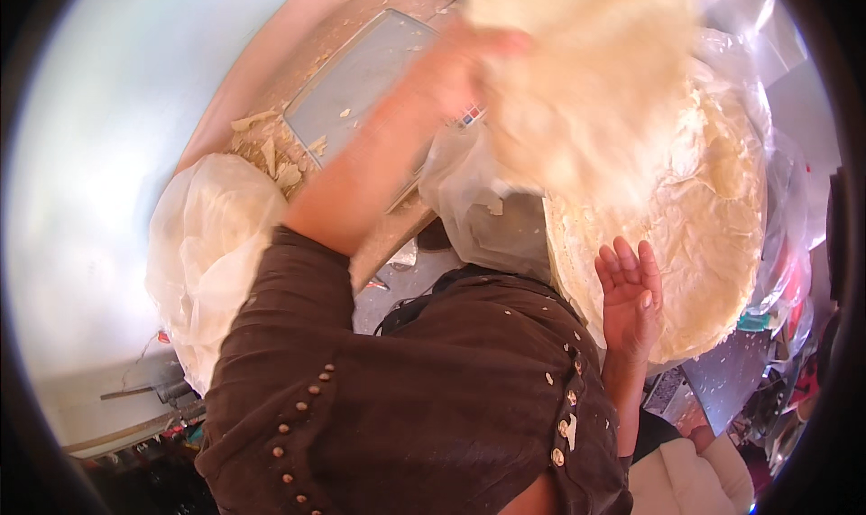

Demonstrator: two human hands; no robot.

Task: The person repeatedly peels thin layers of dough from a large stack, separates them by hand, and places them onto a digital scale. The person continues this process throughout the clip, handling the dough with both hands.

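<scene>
My left hand (460, 68), smeared by motion, grips the edge of a thin pale sheet of flatbread (586, 73) at the top of the view. The sheet is blurred and hangs over a tall stack of flatbread (717, 262) on the right. My right hand (630, 298) is at the near left side of that stack, palm up with its fingers stretched out, and holds nothing. A clear plastic bag (474, 204) lies against the stack's left side.
A grey flat tray-like plate (361, 82) sits on a wooden surface, with a small keypad (470, 114) beside it. Dry flatbread crumbs (275, 159) lie by its corner. At the left stands a filled, cloudy plastic bag (212, 253). A pale cushion-like thing (690, 479) is at lower right.
</scene>
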